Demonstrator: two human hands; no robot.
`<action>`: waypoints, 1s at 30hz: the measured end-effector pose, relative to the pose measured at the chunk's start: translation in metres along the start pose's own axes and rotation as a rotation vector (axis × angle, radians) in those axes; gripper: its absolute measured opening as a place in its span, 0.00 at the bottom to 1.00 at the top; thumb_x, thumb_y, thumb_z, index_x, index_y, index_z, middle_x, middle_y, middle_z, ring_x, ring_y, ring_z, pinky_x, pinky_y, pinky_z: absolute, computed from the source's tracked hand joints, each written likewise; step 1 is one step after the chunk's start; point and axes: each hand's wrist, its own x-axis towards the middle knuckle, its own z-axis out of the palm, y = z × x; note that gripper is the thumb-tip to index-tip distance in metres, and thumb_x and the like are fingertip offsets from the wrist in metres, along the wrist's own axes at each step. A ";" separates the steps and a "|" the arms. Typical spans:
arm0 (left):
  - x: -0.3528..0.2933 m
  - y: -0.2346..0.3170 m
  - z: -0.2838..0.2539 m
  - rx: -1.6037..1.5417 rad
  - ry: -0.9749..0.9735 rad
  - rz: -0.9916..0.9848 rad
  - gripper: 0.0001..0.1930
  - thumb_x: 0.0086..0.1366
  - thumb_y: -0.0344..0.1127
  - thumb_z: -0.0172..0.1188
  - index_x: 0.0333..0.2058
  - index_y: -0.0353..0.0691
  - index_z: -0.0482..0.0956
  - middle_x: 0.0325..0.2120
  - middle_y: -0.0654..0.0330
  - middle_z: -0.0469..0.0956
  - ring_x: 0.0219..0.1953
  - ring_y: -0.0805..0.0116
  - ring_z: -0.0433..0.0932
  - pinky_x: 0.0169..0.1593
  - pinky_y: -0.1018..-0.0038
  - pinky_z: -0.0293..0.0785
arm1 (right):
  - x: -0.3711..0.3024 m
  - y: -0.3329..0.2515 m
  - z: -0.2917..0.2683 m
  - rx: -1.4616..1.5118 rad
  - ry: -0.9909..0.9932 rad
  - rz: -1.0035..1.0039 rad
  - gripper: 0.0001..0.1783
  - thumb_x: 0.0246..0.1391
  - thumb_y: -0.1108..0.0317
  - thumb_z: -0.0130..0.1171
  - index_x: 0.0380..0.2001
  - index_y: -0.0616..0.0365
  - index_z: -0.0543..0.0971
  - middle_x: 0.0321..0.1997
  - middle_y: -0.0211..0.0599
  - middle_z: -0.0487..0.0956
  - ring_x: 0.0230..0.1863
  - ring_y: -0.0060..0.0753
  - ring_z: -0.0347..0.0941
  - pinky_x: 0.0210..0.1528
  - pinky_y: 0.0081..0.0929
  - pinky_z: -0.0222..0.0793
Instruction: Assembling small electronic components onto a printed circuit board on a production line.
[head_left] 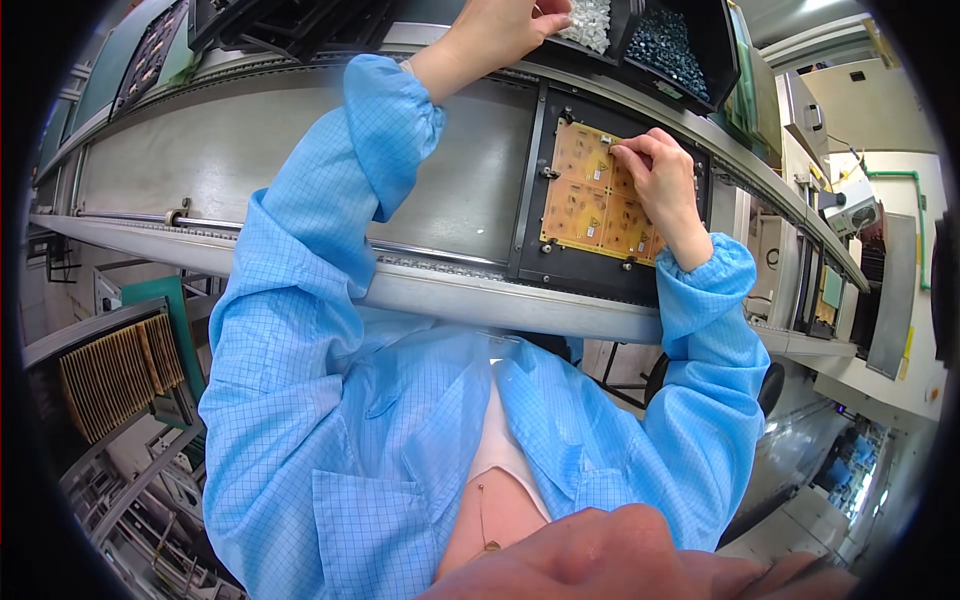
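My right hand point(660, 180) is over an orange-yellow circuit board panel point(570, 215), thumb and forefinger pinched together. Right at those fingertips a small white component point(606, 140) shows against the board. The panel lies in a black carrier frame point(590, 272) with small black clamps around its edge; my hand covers part of its right side. Up at the top, my left hand point(505, 30) reaches to a black bin holding many small white parts point(590, 24). Its fingers are curled together at the bin's near edge, and what they pinch is too small to make out.
Beside the white parts, another black bin holds dark blue-green parts point(662, 50). The carrier rests on a conveyor with metal rails point(450, 275). Black trays point(290, 25) stand at the far left. A rack of brown boards point(120, 375) is at my left, and a grey-white machine point(855, 208) at right.
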 end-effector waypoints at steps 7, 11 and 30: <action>-0.012 0.009 -0.005 -0.106 0.014 -0.082 0.07 0.58 0.31 0.66 0.34 0.35 0.81 0.26 0.52 0.82 0.28 0.62 0.82 0.34 0.70 0.77 | 0.007 -0.005 -0.003 -0.116 -0.052 -0.039 0.08 0.52 0.68 0.65 0.31 0.63 0.84 0.30 0.44 0.78 0.34 0.46 0.76 0.37 0.36 0.72; -0.019 0.006 -0.011 -0.124 0.016 -0.123 0.07 0.58 0.31 0.67 0.34 0.36 0.82 0.26 0.54 0.82 0.28 0.66 0.81 0.33 0.72 0.76 | 0.014 -0.010 -0.001 -0.148 -0.082 -0.038 0.08 0.52 0.69 0.65 0.30 0.63 0.84 0.30 0.44 0.78 0.35 0.47 0.76 0.38 0.37 0.72; -0.078 0.011 0.003 -0.535 -0.486 -0.470 0.06 0.63 0.31 0.65 0.35 0.35 0.83 0.25 0.63 0.82 0.25 0.79 0.80 0.30 0.82 0.76 | 0.116 0.039 -0.021 -0.375 0.244 -0.262 0.08 0.53 0.68 0.63 0.36 0.57 0.83 0.33 0.43 0.82 0.37 0.49 0.78 0.42 0.40 0.74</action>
